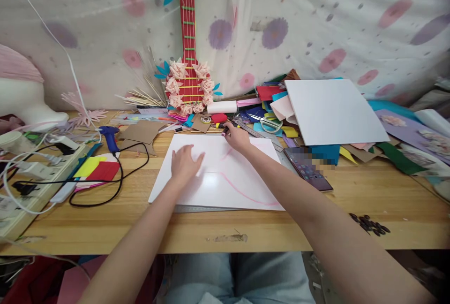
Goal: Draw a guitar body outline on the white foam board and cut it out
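Observation:
A white board (207, 193) with pink curved lines drawn on it lies on the wooden table before me. My left hand (185, 162) rests on the board's left half, fingers spread and holding nothing. At the board's far edge, my right hand (236, 137) has its fingers pinched together around something small and dark that I cannot make out. Just beyond those fingers lie a red piece (219, 117) and other small craft bits. A metal ruler (258, 133) runs behind the right wrist, and a pair of scissors (269, 123) sits beside it.
A paper-flower guitar (188, 79) stands at the back. Left are a blue glue gun (110, 138), its black cable and a power strip (31, 205). A phone (307, 172), a second white board (333, 111) on coloured scraps and dark beads (371, 224) lie right.

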A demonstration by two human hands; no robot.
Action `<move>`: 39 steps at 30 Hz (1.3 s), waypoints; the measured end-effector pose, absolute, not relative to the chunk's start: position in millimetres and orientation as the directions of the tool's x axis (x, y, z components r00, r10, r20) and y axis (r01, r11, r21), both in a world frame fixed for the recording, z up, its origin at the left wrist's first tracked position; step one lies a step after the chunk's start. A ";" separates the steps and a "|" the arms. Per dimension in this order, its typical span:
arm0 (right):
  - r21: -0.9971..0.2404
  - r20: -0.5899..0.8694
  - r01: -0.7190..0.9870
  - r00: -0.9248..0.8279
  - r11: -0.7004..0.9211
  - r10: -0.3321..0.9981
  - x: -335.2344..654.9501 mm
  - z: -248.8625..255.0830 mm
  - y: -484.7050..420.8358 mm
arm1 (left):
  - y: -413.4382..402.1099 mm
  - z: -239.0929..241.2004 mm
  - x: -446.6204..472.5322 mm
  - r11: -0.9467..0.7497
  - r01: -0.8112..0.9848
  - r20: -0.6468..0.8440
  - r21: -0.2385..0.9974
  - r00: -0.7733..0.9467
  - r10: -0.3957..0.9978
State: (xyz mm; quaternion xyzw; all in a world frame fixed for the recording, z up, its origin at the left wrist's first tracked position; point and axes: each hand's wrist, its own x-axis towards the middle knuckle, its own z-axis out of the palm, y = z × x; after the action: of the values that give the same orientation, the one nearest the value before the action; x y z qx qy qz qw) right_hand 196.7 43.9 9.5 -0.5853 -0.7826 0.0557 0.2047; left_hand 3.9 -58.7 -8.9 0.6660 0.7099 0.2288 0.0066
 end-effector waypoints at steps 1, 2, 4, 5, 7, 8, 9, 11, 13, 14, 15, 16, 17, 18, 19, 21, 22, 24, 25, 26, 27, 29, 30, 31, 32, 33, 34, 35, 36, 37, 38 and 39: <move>-0.389 0.261 0.870 -0.210 0.302 0.942 199.6 9.4 45.3 | -43.9 -0.8 -6.1 0.035 0.935 0.339 0.352 -0.163 0.927; -0.458 0.265 0.840 -0.182 0.290 0.947 203.4 8.9 46.9 | -27.4 6.9 -16.8 0.067 0.930 0.367 0.362 -0.208 0.907; -0.633 0.254 0.730 -0.120 0.259 0.960 212.2 7.1 50.5 | 7.1 18.0 -37.7 0.095 0.930 0.398 0.355 -0.243 0.885; -0.733 0.231 0.638 -0.092 0.236 0.968 216.9 6.1 52.1 | 23.3 20.5 -46.7 0.113 0.928 0.389 0.356 -0.257 0.885; -0.899 0.162 0.403 -0.056 0.171 0.985 226.3 5.1 54.0 | 50.2 19.0 -60.1 0.125 0.916 0.339 0.382 -0.264 0.903; -0.947 0.125 0.292 -0.040 0.131 0.991 230.8 5.3 54.3 | 60.4 15.6 -64.2 0.125 0.910 0.303 0.395 -0.257 0.918; -0.975 0.091 0.202 -0.020 0.093 0.996 235.0 6.0 54.3 | 68.5 11.2 -66.6 0.114 0.910 0.289 0.398 -0.243 0.926; -0.995 0.041 0.088 0.035 0.038 0.999 242.6 8.0 54.0 | 79.4 1.3 -67.9 0.122 0.911 0.237 0.393 -0.229 0.944; -1.000 0.006 0.020 0.085 0.004 0.996 248.3 9.3 54.0 | 86.1 -7.1 -66.9 0.128 0.919 0.221 0.373 -0.222 0.950; -1.000 -0.010 -0.004 0.106 -0.009 0.994 250.4 9.3 54.1 | 88.7 -10.1 -66.6 0.136 0.921 0.226 0.366 -0.229 0.947; -1.000 -0.022 -0.021 0.121 -0.020 0.992 251.8 8.9 54.3 | 90.9 -12.2 -66.6 0.146 0.918 0.237 0.367 -0.245 0.940; -0.999 -0.031 -0.034 0.131 -0.027 0.991 252.6 8.1 54.3 | 92.7 -13.3 -67.0 0.158 0.913 0.249 0.377 -0.264 0.932; -0.998 -0.038 -0.047 0.136 -0.031 0.990 252.8 7.0 54.2 | 94.0 -13.7 -67.6 0.165 0.903 0.260 0.396 -0.282 0.923; -0.997 -0.044 -0.064 0.139 -0.036 0.989 252.4 5.9 53.9 | 94.4 -13.3 -68.2 0.164 0.892 0.276 0.421 -0.298 0.914; -0.995 -0.054 -0.086 0.137 -0.042 0.989 251.3 4.8 53.3 | 93.7 -12.2 -68.3 0.146 0.882 0.306 0.447 -0.304 0.902; -0.988 -0.078 -0.142 0.123 -0.060 0.989 247.0 3.1 51.9 | 87.9 -9.0 -65.3 0.068 0.873 0.401 0.482 -0.289 0.869; -0.983 -0.091 -0.171 0.113 -0.071 0.989 243.6 2.7 51.0 | 82.8 -7.1 -61.6 0.019 0.871 0.447 0.490 -0.270 0.853; -0.971 -0.114 -0.219 0.086 -0.093 0.990 234.3 2.6 49.3 | 68.4 -3.6 -50.0 -0.070 0.866 0.477 0.496 -0.204 0.855; -0.966 -0.124 -0.237 0.071 -0.104 0.990 228.4 3.0 48.2 | 59.6 -2.2 -42.7 -0.129 0.856 0.453 0.501 -0.132 0.882; -0.961 -0.132 -0.253 0.057 -0.114 0.990 222.1 3.5 47.0 | 50.4 -1.3 -35.2 -0.197 0.840 0.411 0.505 -0.033 0.911; -0.957 -0.139 -0.263 0.046 -0.123 0.989 215.4 4.3 45.6 | 41.2 -0.7 -28.2 -0.236 0.820 0.355 0.521 0.044 0.934; -0.956 -0.134 -0.268 0.031 -0.121 0.990 203.0 6.0 42.1 | 24.3 -0.2 -17.5 -0.273 0.794 0.286 0.543 0.131 0.949; -0.958 -0.120 -0.266 0.027 -0.109 0.992 197.8 6.9 40.2 | 17.4 0.1 -14.4 -0.270 0.792 0.266 0.548 0.141 0.954; -0.961 -0.101 -0.262 0.025 -0.091 0.995 193.5 7.8 38.4 | 11.7 0.6 -12.7 -0.265 0.792 0.254 0.550 0.144 0.956; -0.963 -0.079 -0.259 0.022 -0.071 0.997 190.2 8.5 36.7 | 7.2 1.2 -12.1 -0.259 0.795 0.246 0.548 0.142 0.959; -0.964 -0.060 -0.259 0.018 -0.054 0.998 187.7 9.1 35.2 | 3.8 2.1 -12.3 -0.253 0.799 0.239 0.546 0.141 0.961; -0.965 -0.047 -0.260 0.010 -0.043 0.999 185.9 9.5 33.8 | 1.4 3.1 -12.7 -0.252 0.801 0.235 0.544 0.142 0.961; -0.965 -0.039 -0.261 -0.003 -0.038 0.999 184.4 9.8 32.4 | -0.3 4.2 -13.1 -0.255 0.799 0.233 0.545 0.148 0.961; -0.965 -0.032 -0.259 -0.021 -0.036 0.999 183.0 10.0 30.9 | -1.5 5.2 -13.2 -0.260 0.794 0.234 0.550 0.151 0.960; -0.966 -0.026 -0.257 -0.042 -0.036 0.999 181.5 10.0 29.4 | -2.4 6.2 -12.8 -0.265 0.787 0.236 0.557 0.156 0.959; -0.967 -0.017 -0.253 -0.065 -0.033 0.998 179.7 9.9 27.8 | -3.2 7.0 -11.9 -0.272 0.779 0.238 0.565 0.162 0.958; -0.968 -0.008 -0.248 -0.089 -0.030 0.996 177.6 9.6 26.0 | -4.0 7.9 -10.6 -0.279 0.771 0.238 0.573 0.170 0.956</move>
State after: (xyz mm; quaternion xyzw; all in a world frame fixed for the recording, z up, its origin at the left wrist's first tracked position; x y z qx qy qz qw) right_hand 177.6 26.0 9.6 -0.4157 -0.4498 0.5849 0.5317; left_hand -10.6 -4.0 7.9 0.7472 0.5779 0.2849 0.1628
